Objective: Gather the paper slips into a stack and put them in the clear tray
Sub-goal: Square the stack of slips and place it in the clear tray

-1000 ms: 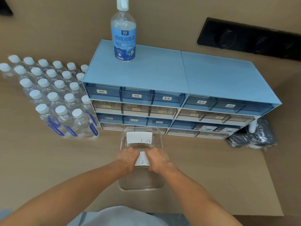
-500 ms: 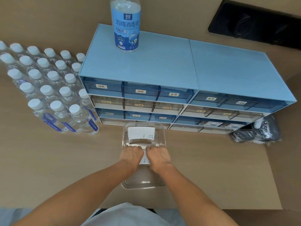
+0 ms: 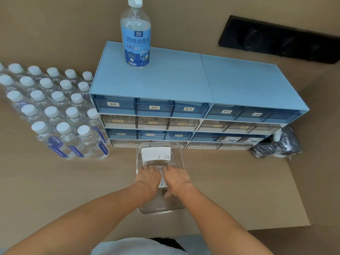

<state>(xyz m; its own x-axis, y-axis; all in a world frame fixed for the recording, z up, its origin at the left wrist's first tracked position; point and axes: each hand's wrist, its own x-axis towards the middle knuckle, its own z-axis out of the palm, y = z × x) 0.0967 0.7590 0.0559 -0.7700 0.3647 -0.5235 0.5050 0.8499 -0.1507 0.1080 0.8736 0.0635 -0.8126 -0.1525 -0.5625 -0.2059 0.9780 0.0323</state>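
Observation:
A clear tray lies on the tan table in front of the blue drawer unit. A stack of white paper slips rests in its far half. Both hands are inside the tray, side by side. My left hand and my right hand press together on a second bundle of white slips, of which only a narrow strip shows between them. That bundle sits just nearer than the far stack. My fingertips are hidden under the hands.
A blue drawer unit stands right behind the tray, with a disinfectant bottle on top. Several capped water bottles crowd the left. A dark plastic-wrapped bundle lies at the right, and a black panel is on the wall.
Both hands have moved the held bundle of slips farther into the tray, up against the far stack. The camera has also shifted closer and lower.

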